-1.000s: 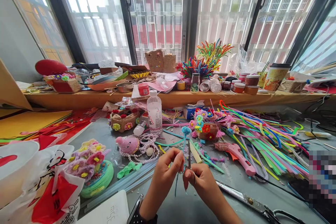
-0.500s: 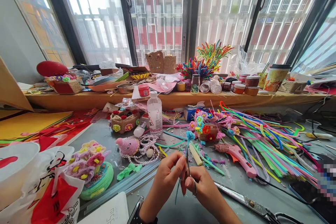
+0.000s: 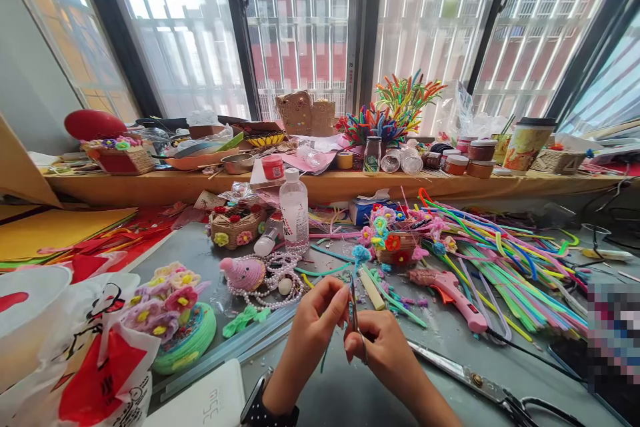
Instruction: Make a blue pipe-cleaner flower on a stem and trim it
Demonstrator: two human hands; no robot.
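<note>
The tuft (image 3: 361, 253) is light blue, the glue gun (image 3: 467, 309) pink (its trigger (image 3: 442, 294) orange), the wristband (image 3: 270, 417) black with white dots.

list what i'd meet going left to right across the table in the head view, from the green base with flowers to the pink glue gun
Green base with flowers → pink toy → left hand → right hand → pink glue gun

1. I face a wide, dark-framed window (image 3: 363, 20), daylight coming through its barred panes.
2. Beyond the window I see a reddish building (image 3: 271, 57).
3. Left of the window: a pale wall (image 3: 31, 73).
4. Below the window: a tan ledge (image 3: 330, 195), then my grey worktop (image 3: 345, 403).
</note>
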